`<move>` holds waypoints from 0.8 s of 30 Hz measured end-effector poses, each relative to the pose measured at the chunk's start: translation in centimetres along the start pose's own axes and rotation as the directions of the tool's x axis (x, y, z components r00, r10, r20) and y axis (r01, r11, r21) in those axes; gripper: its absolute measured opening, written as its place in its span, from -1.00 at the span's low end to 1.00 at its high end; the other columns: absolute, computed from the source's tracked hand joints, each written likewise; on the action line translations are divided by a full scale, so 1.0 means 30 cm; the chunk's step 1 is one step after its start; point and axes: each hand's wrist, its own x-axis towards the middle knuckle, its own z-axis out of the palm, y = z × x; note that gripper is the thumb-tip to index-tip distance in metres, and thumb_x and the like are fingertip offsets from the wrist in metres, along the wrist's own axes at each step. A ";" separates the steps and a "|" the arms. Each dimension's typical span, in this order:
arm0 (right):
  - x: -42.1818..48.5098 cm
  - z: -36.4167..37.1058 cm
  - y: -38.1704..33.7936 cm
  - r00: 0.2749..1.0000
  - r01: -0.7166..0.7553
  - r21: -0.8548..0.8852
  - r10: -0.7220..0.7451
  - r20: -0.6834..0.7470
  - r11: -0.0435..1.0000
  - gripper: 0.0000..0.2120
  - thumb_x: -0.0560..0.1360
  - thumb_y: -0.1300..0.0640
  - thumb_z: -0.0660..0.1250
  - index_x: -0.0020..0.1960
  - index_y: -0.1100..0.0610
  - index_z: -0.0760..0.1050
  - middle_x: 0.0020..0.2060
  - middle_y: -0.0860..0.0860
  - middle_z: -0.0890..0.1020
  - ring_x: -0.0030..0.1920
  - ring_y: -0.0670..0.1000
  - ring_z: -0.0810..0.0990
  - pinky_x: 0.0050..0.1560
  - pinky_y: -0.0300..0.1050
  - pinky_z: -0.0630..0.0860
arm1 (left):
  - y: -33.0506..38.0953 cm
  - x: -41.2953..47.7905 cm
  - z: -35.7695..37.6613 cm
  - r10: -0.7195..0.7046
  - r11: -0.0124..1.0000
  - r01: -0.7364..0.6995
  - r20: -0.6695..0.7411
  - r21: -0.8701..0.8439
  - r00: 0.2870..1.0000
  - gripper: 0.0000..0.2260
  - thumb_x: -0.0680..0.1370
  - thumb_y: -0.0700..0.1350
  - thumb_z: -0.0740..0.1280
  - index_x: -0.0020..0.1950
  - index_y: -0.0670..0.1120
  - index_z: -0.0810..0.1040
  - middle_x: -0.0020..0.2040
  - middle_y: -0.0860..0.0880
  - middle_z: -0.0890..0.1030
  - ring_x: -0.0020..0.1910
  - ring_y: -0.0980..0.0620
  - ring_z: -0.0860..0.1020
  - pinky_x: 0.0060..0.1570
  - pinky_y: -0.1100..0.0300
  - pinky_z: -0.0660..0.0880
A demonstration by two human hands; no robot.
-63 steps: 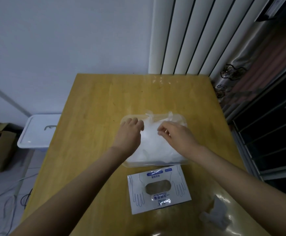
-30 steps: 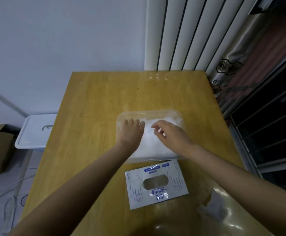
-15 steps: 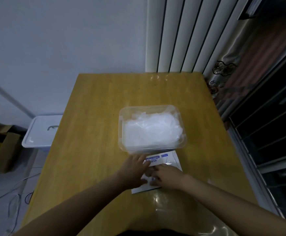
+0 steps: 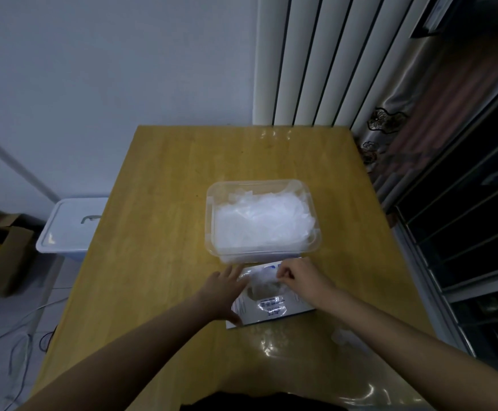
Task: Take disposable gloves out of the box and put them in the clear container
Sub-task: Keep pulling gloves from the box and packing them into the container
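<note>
in the head view i see a yellow wooden table [image 4: 167, 203] that stands against a pale wall [image 4: 108, 69]. behind its far edge there is a white ribbed panel [image 4: 307, 60], and to the right of it a patterned curtain [image 4: 396, 123] and dark window frames [image 4: 464, 218]. on the floor at the left stands a white lidded storage bin [image 4: 70, 223], beside it a cardboard box [image 4: 2, 262], and thin cables [image 4: 19, 351] lie nearer to me.

on the middle of the table stands the clear container [image 4: 259, 183], without a lid. it is filled with a heap of thin whitish disposable gloves [image 4: 262, 226] that reaches about to its rim. just beside its near wall lies the flat white glove box [image 4: 271, 310] with blue print and an oval opening on top.

the left hand [image 4: 224, 292] lies flat, with fingers straight, and it presses on the left edge of the box. the right hand [image 4: 301, 280] is over the far part of the box, and its thumb and fingers pinch a loose glove [image 4: 261, 278], which stands up out of the opening. a small pale crumpled piece [image 4: 342, 336] lies on the table near the right forearm; i cannot tell what it is.
</note>
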 end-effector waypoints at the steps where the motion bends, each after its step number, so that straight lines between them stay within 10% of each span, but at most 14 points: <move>1: -0.006 -0.001 0.002 0.999 -0.015 0.035 0.016 -0.042 0.999 -0.90 0.51 0.26 0.30 -0.03 0.15 0.57 -0.12 0.05 0.64 -0.14 -0.02 0.57 -0.13 -0.17 0.48 | 0.000 0.002 0.003 -0.004 1.000 0.004 -0.001 -0.016 1.000 -0.09 0.39 0.19 0.45 0.55 -0.06 0.03 0.56 -0.15 -0.10 0.53 -0.12 -0.05 0.43 -0.02 0.14; 11: -0.024 0.003 -0.003 0.996 -0.073 0.011 0.073 -0.054 0.997 -0.90 0.58 0.14 0.26 -0.03 0.15 0.53 -0.22 -0.02 0.56 -0.21 -0.07 0.53 -0.28 -0.35 0.36 | 0.004 -0.008 -0.005 -0.012 0.996 0.005 -0.079 -0.094 0.997 -0.12 0.37 0.15 0.48 0.54 -0.05 0.09 0.56 -0.08 -0.05 0.53 -0.08 -0.05 0.46 0.06 0.04; 18: -0.038 0.000 -0.008 0.996 -0.063 0.015 0.064 -0.057 0.998 -0.86 0.62 0.14 0.16 -0.10 0.07 0.42 -0.24 -0.02 0.55 -0.21 0.00 0.56 -0.24 -0.19 0.43 | 0.071 0.015 -0.061 -0.174 0.896 0.003 -0.343 -0.445 0.923 -0.66 0.52 0.11 0.31 0.23 0.00 0.51 0.17 0.03 0.55 0.18 0.01 0.47 0.16 0.15 0.33; 24: -0.043 -0.018 -0.009 0.991 -0.133 0.007 0.133 -0.035 0.991 -0.85 0.64 0.13 0.12 -0.09 0.06 0.39 -0.23 -0.02 0.53 -0.24 -0.04 0.52 -0.29 -0.26 0.39 | 0.069 0.028 -0.085 -0.278 0.825 0.027 -0.364 -0.564 0.889 -0.90 0.54 -0.08 0.34 -0.02 -0.06 0.61 -0.06 0.00 0.64 -0.11 0.05 0.56 -0.15 0.24 0.39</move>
